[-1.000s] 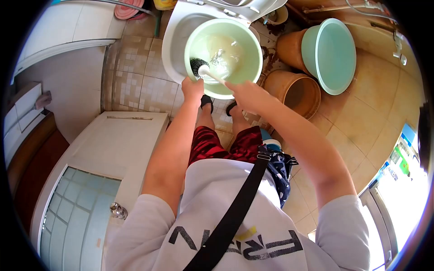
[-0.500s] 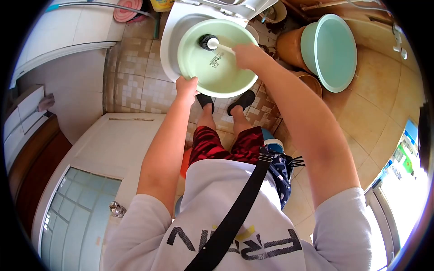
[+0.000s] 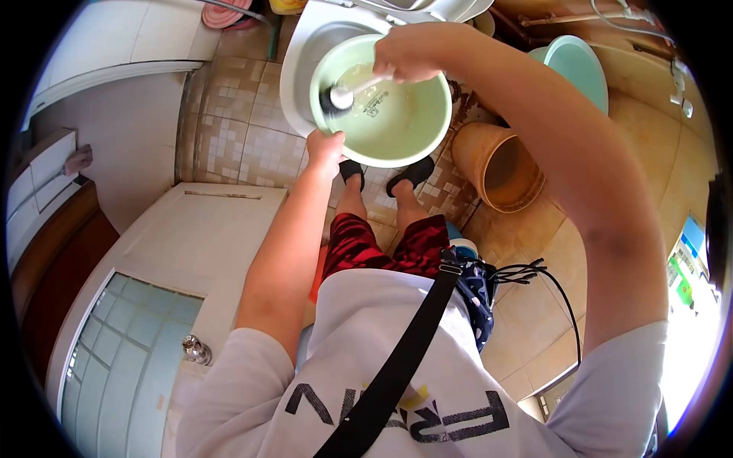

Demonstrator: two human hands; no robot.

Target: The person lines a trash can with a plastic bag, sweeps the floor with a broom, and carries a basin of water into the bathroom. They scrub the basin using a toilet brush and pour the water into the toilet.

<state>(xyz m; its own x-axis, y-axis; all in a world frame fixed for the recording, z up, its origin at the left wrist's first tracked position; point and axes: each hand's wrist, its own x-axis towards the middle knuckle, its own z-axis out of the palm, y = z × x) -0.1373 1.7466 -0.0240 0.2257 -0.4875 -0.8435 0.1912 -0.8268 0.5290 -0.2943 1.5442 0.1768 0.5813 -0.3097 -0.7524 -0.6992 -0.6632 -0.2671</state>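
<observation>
A pale green basin [image 3: 412, 126] is tilted towards me over the front of a white toilet [image 3: 296, 84]. My left hand [image 3: 324, 149] grips its rim at the lower left, the thumb over the edge. My right hand [image 3: 405, 55] is closed round the white handle of a round scrub brush [image 3: 341, 98]. The brush head has dark bristles, smeared by motion, and lies against the basin's inner left wall. A small dark printed mark shows on the basin's bottom.
An orange-brown bucket [image 3: 500, 168] stands on the tiled floor at the right, with a mint green basin [image 3: 578, 69] behind my right arm. A white door [image 3: 229, 229] with a knob is at my left. Pipes [image 3: 580, 17] run along the upper right wall.
My right hand has moved up and the brush head has swung down and left along the basin's wall. The basin has shifted slightly right, my left hand still on its rim.
</observation>
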